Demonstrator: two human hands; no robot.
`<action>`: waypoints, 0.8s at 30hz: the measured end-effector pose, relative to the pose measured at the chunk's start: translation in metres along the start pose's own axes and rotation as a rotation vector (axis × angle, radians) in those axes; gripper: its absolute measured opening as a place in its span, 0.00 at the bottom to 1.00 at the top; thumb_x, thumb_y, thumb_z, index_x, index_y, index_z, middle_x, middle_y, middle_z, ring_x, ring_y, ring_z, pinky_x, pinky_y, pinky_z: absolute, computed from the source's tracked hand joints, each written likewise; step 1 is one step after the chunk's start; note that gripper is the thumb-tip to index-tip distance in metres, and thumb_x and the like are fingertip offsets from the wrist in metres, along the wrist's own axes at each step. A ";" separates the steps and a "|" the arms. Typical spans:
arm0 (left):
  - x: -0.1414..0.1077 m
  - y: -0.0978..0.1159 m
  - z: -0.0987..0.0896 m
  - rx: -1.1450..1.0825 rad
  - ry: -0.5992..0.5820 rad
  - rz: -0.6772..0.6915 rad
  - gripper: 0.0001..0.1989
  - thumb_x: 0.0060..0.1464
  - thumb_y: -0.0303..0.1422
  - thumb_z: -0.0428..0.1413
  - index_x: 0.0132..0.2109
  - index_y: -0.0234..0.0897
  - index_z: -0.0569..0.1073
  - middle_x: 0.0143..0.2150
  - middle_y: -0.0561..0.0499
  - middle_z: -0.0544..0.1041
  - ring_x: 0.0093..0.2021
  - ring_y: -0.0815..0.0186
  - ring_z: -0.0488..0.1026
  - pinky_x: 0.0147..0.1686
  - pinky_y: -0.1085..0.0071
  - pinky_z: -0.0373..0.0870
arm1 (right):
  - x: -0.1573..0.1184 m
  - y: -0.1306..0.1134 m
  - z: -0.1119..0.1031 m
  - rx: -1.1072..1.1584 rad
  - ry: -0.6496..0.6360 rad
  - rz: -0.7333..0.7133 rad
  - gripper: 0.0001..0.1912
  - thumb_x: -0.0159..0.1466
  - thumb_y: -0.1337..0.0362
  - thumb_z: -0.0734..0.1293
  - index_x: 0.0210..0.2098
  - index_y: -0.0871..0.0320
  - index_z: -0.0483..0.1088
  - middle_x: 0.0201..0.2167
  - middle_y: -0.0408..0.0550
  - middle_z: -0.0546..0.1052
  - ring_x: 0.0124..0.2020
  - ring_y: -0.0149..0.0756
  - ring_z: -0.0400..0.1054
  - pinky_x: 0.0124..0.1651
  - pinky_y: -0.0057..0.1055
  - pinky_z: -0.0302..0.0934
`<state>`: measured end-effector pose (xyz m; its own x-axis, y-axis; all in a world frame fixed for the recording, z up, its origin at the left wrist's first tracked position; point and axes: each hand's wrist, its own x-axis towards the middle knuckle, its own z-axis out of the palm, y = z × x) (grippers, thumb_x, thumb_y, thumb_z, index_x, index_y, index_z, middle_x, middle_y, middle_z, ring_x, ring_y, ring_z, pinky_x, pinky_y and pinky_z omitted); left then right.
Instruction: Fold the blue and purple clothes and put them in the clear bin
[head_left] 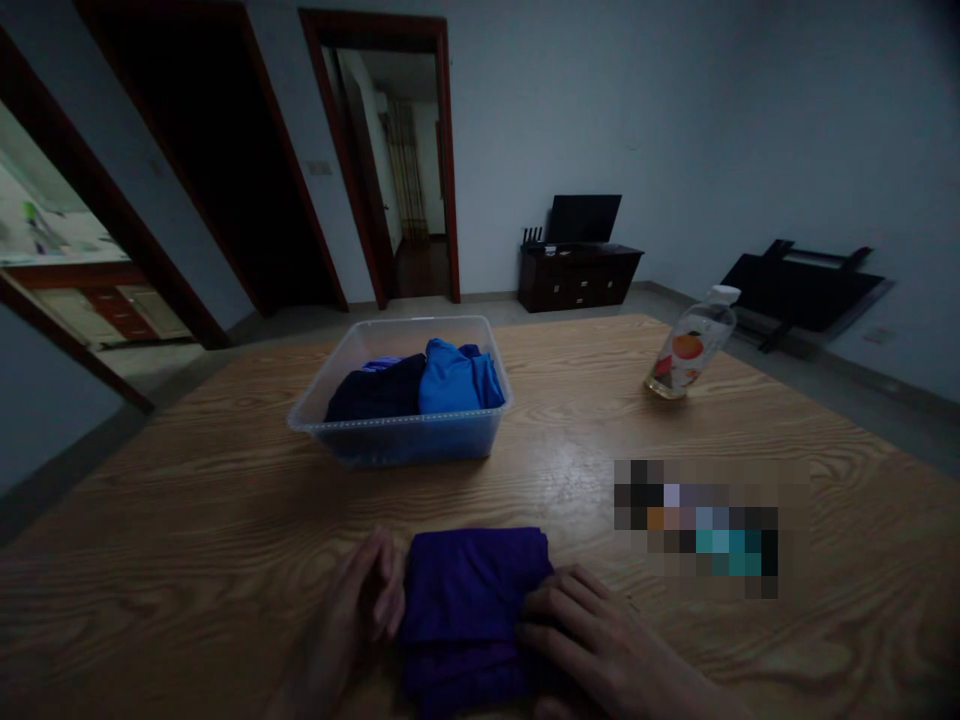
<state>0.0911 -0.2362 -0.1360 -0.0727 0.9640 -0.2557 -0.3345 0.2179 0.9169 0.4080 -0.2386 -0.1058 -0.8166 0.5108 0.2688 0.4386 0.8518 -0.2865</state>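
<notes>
From the head camera, I see my left hand [360, 605] pressed flat against the left edge of a folded purple garment [469, 610] at the near edge of the wooden worktop [225, 500], fingers loosely extended, gripping nothing. My right hand [600, 640] rests on its right side, fingers spread. Beyond sits a clear plastic bin [397, 440] holding folded blue clothes [454, 378]; a bottle [688, 350] stands well apart. Uneven pressure could, I judge, spring the fold open.

purple cloth [469, 590], seemingly clear bin [397, 435]
</notes>
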 end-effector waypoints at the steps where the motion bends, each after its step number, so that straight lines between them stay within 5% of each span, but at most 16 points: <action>1: -0.002 0.003 0.002 -0.041 -0.018 0.001 0.31 0.53 0.63 0.66 0.28 0.40 0.68 0.18 0.58 0.65 0.17 0.71 0.61 0.20 0.73 0.64 | 0.000 0.000 0.001 -0.001 0.002 -0.010 0.21 0.75 0.49 0.69 0.60 0.55 0.73 0.55 0.51 0.82 0.53 0.46 0.74 0.60 0.42 0.67; 4: -0.006 0.010 0.008 -0.091 -0.049 -0.053 0.29 0.49 0.58 0.72 0.31 0.40 0.71 0.24 0.57 0.69 0.20 0.72 0.63 0.21 0.74 0.65 | 0.000 -0.001 0.005 -0.008 0.044 -0.059 0.15 0.78 0.56 0.67 0.59 0.55 0.73 0.54 0.49 0.82 0.51 0.44 0.74 0.58 0.41 0.66; 6: -0.007 0.009 0.010 -0.080 -0.072 -0.101 0.30 0.45 0.60 0.73 0.31 0.41 0.71 0.20 0.60 0.63 0.16 0.73 0.57 0.17 0.75 0.60 | -0.001 -0.002 0.007 0.000 0.070 -0.066 0.12 0.79 0.61 0.66 0.58 0.55 0.73 0.52 0.48 0.82 0.50 0.42 0.74 0.57 0.39 0.66; 8: -0.007 0.007 0.009 -0.045 -0.089 -0.106 0.31 0.46 0.63 0.71 0.31 0.41 0.71 0.17 0.62 0.57 0.15 0.74 0.53 0.16 0.75 0.58 | -0.003 -0.001 0.007 0.009 0.088 -0.045 0.11 0.79 0.61 0.66 0.58 0.55 0.73 0.51 0.48 0.82 0.50 0.42 0.74 0.57 0.38 0.66; 14: 0.000 0.002 0.002 -0.051 -0.073 -0.076 0.31 0.46 0.59 0.73 0.32 0.39 0.71 0.22 0.60 0.62 0.19 0.77 0.52 0.20 0.79 0.52 | -0.007 0.003 0.011 -0.040 0.059 -0.055 0.14 0.79 0.60 0.65 0.61 0.55 0.71 0.51 0.49 0.83 0.49 0.42 0.75 0.57 0.39 0.66; 19: 0.002 -0.008 -0.008 0.164 -0.185 -0.041 0.32 0.58 0.67 0.59 0.37 0.39 0.74 0.21 0.59 0.65 0.17 0.74 0.54 0.18 0.77 0.50 | -0.004 0.008 0.012 -0.158 0.087 -0.044 0.21 0.77 0.56 0.69 0.65 0.58 0.71 0.60 0.54 0.81 0.59 0.48 0.73 0.62 0.43 0.66; 22: 0.000 0.000 -0.014 0.459 -0.188 0.092 0.28 0.65 0.62 0.56 0.42 0.40 0.78 0.27 0.53 0.75 0.24 0.68 0.69 0.23 0.75 0.63 | -0.002 0.010 0.010 -0.139 0.095 -0.031 0.19 0.77 0.57 0.68 0.64 0.56 0.71 0.62 0.51 0.80 0.62 0.48 0.72 0.65 0.43 0.65; 24: -0.003 0.010 -0.016 0.673 -0.253 0.237 0.25 0.69 0.58 0.54 0.45 0.42 0.81 0.38 0.48 0.80 0.39 0.61 0.78 0.40 0.69 0.75 | 0.000 0.009 0.010 -0.085 0.119 -0.002 0.12 0.78 0.63 0.66 0.60 0.54 0.73 0.59 0.48 0.82 0.59 0.45 0.74 0.64 0.42 0.66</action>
<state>0.0730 -0.2397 -0.1310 0.1738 0.9845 -0.0245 0.3153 -0.0321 0.9485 0.4080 -0.2319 -0.1181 -0.7692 0.5151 0.3780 0.4715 0.8569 -0.2082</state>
